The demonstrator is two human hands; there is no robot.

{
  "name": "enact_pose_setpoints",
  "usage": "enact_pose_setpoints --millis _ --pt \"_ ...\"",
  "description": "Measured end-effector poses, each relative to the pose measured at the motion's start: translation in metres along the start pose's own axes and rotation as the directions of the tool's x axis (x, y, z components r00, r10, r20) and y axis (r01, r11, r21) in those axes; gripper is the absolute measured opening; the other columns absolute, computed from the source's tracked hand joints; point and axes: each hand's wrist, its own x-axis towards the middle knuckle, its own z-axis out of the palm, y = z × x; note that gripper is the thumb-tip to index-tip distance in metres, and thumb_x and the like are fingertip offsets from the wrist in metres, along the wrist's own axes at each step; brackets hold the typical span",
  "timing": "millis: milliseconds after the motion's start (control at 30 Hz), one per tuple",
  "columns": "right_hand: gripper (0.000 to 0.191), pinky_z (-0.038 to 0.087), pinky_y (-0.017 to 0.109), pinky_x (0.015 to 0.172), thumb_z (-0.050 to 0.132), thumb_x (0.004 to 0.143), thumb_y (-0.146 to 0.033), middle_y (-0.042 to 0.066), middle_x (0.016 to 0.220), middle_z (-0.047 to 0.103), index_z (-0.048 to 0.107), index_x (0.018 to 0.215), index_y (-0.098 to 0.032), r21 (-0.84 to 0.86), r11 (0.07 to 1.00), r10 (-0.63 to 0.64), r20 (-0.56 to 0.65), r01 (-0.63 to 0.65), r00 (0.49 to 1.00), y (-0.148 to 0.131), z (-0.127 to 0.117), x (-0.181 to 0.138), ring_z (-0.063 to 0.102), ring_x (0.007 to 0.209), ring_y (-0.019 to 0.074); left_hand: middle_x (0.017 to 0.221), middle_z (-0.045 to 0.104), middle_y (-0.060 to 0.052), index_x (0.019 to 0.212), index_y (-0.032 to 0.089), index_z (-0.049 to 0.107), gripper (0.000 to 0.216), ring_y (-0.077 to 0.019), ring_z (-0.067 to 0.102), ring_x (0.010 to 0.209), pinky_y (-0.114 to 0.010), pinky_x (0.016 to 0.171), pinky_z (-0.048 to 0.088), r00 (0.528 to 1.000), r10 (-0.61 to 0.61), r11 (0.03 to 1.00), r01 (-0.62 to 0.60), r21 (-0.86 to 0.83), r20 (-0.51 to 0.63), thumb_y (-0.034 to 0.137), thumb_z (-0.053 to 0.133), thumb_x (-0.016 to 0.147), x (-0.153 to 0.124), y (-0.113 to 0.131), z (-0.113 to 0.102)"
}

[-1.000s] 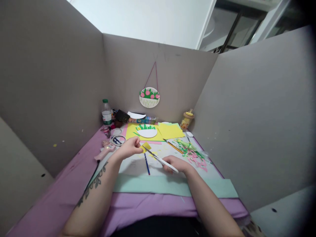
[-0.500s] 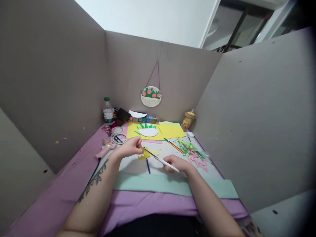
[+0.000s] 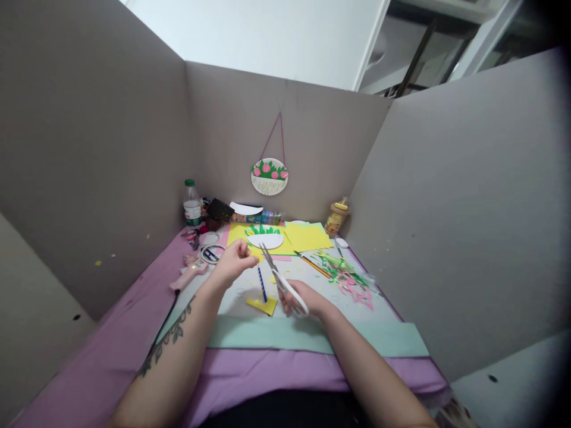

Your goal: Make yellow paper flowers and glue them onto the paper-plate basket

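Observation:
My right hand (image 3: 303, 297) grips white-handled scissors (image 3: 283, 282), blades a little apart and pointing up and away from me. To their left, the thumb and fingers of my left hand (image 3: 235, 261) are pinched together; whatever they may hold is too small to make out. Below that hand lies a cut piece of yellow paper (image 3: 262, 306), at the near end of a blue pencil (image 3: 262, 284). Beyond the scissor tips is a white half-disc plate with green paper leaves (image 3: 265, 239), resting on yellow sheets.
Green and pink paper scraps (image 3: 348, 279) are heaped at right beside a pencil (image 3: 312, 264). A pink glue gun (image 3: 190, 276) and tape roll (image 3: 211, 254) lie at left. A bottle (image 3: 191, 205) and a cup (image 3: 338, 217) stand at the back. A decorated plate (image 3: 269, 177) hangs on the partition.
The yellow paper has left my left hand and now lies on the table nearer me. The scissors have swung to point upward, away from the paper.

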Motion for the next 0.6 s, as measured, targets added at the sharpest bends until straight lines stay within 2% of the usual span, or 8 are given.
enact_pose_setpoints --millis 67,133,300,600 --pt "0.026 0.043 0.020 0.046 0.063 0.061 -0.033 -0.002 0.061 0.052 0.049 0.073 -0.015 0.015 1.000 0.018 0.091 -0.019 0.996 -0.0043 0.0016 -0.0045 0.053 0.050 0.0099 0.057 0.040 0.009 0.067 0.022 0.029 0.036 -0.0070 0.043 0.050 -0.020 0.050 0.032 1.000 -0.003 1.000 0.004 -0.016 0.022 0.017 0.064 0.060 -0.0010 0.0034 -0.0004" --pt "0.027 0.043 0.020 0.045 0.064 0.060 -0.035 -0.002 0.060 0.052 0.049 0.072 -0.015 0.016 1.000 0.014 0.126 -0.016 0.992 -0.0080 0.0013 -0.0076 0.053 0.048 0.0097 0.057 0.040 0.009 0.067 0.021 0.029 0.035 -0.0064 0.042 0.050 -0.019 0.049 0.031 0.999 -0.015 1.000 0.016 -0.019 0.050 0.016 0.063 0.060 -0.0024 0.0068 0.0000" --pt "0.029 0.044 0.021 0.044 0.063 0.059 -0.038 -0.002 0.057 0.052 0.050 0.071 -0.015 0.010 0.999 0.038 0.117 -0.040 0.992 -0.0104 -0.0004 -0.0089 0.053 0.047 0.0104 0.054 0.038 0.011 0.067 0.021 0.028 0.036 -0.0047 0.035 0.047 -0.018 0.047 0.026 0.995 -0.038 0.999 0.040 -0.021 0.090 0.014 0.062 0.060 -0.0042 0.0101 0.0012" --pt "0.028 0.044 0.021 0.042 0.064 0.057 -0.037 -0.002 0.057 0.054 0.051 0.070 -0.015 0.041 0.997 0.066 0.104 -0.071 0.992 -0.0065 -0.0020 -0.0072 0.053 0.045 0.0098 0.055 0.039 0.010 0.067 0.021 0.028 0.036 -0.0049 0.036 0.047 -0.018 0.047 0.026 0.993 -0.046 0.999 0.046 -0.002 0.104 0.016 0.063 0.060 -0.0033 0.0040 -0.0002"
